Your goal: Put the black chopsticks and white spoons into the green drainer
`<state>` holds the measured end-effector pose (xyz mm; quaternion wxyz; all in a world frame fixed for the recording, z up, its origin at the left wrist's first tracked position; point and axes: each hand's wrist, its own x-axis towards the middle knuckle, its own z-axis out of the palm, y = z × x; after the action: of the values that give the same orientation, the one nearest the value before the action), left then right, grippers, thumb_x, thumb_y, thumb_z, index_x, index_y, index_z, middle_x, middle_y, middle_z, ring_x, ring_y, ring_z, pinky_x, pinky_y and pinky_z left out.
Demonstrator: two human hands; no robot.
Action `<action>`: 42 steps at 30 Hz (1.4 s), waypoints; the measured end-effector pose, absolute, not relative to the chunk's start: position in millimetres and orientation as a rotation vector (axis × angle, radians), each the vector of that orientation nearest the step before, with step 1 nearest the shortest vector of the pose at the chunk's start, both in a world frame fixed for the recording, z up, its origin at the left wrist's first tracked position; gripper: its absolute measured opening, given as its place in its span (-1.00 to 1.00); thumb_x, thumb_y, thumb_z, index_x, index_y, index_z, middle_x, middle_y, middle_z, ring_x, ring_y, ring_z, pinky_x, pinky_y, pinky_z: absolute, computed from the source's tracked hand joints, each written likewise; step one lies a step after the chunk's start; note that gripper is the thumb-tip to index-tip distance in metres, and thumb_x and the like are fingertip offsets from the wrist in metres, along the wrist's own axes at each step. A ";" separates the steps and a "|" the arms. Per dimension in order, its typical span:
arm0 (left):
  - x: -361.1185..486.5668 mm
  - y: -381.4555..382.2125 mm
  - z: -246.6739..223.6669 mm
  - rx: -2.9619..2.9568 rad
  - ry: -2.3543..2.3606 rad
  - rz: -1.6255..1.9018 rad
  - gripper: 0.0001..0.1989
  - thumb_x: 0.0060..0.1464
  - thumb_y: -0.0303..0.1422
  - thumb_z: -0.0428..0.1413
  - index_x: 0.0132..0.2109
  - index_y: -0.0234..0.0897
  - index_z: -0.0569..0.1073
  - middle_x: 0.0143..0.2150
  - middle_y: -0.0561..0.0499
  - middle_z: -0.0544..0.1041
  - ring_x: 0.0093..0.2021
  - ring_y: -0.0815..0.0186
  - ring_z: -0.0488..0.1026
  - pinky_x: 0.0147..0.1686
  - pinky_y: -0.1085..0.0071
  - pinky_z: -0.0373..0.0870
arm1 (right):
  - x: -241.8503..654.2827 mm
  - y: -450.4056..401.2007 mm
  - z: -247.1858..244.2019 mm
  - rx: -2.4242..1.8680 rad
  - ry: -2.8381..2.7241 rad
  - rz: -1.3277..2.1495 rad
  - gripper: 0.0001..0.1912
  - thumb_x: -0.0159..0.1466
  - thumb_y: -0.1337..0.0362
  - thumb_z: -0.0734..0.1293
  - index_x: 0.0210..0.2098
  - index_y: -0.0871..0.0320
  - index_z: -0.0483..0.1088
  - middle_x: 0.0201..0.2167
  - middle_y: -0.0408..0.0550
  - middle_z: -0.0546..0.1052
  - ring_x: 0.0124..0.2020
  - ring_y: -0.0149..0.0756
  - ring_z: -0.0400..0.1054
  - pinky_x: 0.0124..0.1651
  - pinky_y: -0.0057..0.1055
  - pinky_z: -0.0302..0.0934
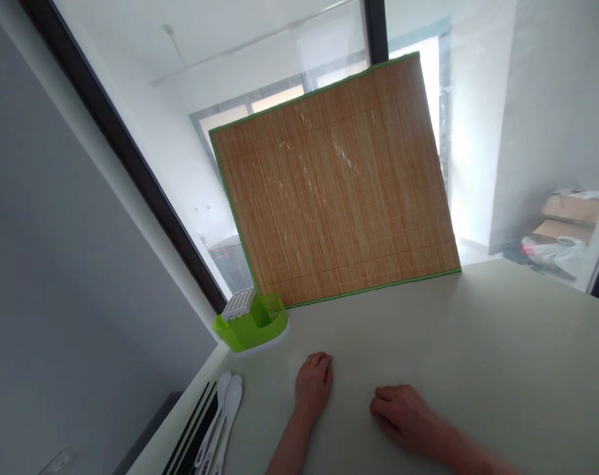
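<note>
My left hand (314, 384) rests on the pale table (497, 349) near the middle, its fingers curled in and nothing seen in them. To its right, my right hand (403, 414) lies on the same surface, also with curled fingers and nothing visible inside. The two hands are apart. Left of my left hand lie white spoons (233, 396), side by side with dark chopsticks (189, 422). A green utensil holder (247, 330) with a white base stands at the table's back left corner.
A brown bamboo mat (339, 185) with green edging stands upright along the table's back edge, against a glass pane. A grey wall (82, 264) is on the left. Behind the glass at right are cardboard boxes (574, 208).
</note>
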<state>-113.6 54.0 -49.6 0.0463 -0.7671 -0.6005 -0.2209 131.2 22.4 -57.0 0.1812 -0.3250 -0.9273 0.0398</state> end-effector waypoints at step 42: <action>-340.9 -82.0 -0.8 -1.346 -2.898 0.082 -0.48 0.06 -0.05 -0.03 0.06 -0.28 0.37 0.09 -0.20 0.43 0.07 0.04 0.36 -0.08 0.26 0.31 | 141.6 32.7 -81.3 -0.813 -2.667 0.255 -0.79 0.33 0.35 0.08 -0.25 0.04 0.32 -0.35 -0.10 0.45 -0.33 -0.27 0.39 -0.28 -0.35 0.15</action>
<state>-340.9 -82.0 -0.8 -0.0273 -0.4209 -0.9063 0.0256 141.6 32.7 -81.3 0.1703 -0.2860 -0.9387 0.0899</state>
